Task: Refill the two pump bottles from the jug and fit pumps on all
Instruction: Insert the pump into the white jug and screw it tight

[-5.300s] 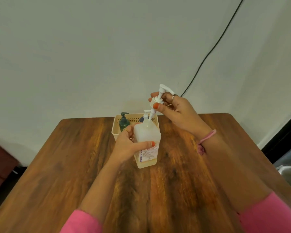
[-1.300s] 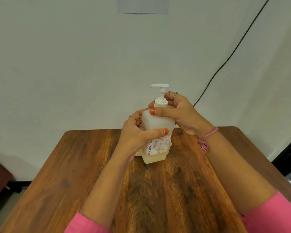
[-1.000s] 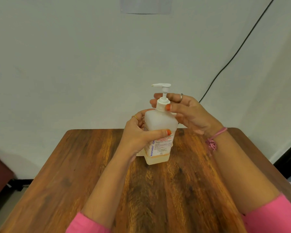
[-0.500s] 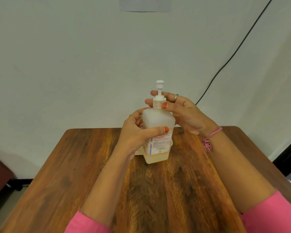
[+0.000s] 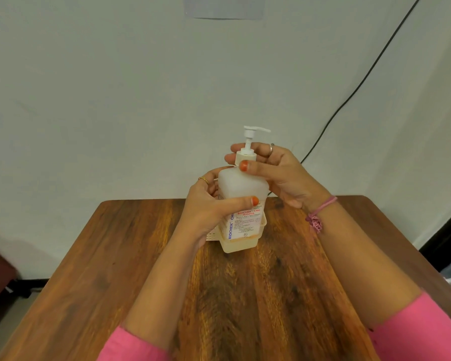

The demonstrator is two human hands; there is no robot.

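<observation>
A translucent white jug [image 5: 241,186] with a printed label stands upright on the wooden table [image 5: 245,295], a little yellowish liquid in its bottom. My left hand [image 5: 206,209] wraps around its body from the left. A white pump [image 5: 250,140] sits in the jug's neck, spout pointing right. My right hand [image 5: 274,168] pinches the pump's collar between thumb and fingers. The two pump bottles are hidden behind the jug and my hands.
A cream plastic basket [image 5: 263,223] shows only as slivers right behind the jug. A black cable [image 5: 362,82] runs down the white wall at the right. The table's back edge lies just beyond the basket.
Over the last second my right hand kept turning the pump collar; the spout swung from pointing left, through end-on, to pointing right. The left hand kept its grip on the jug.
</observation>
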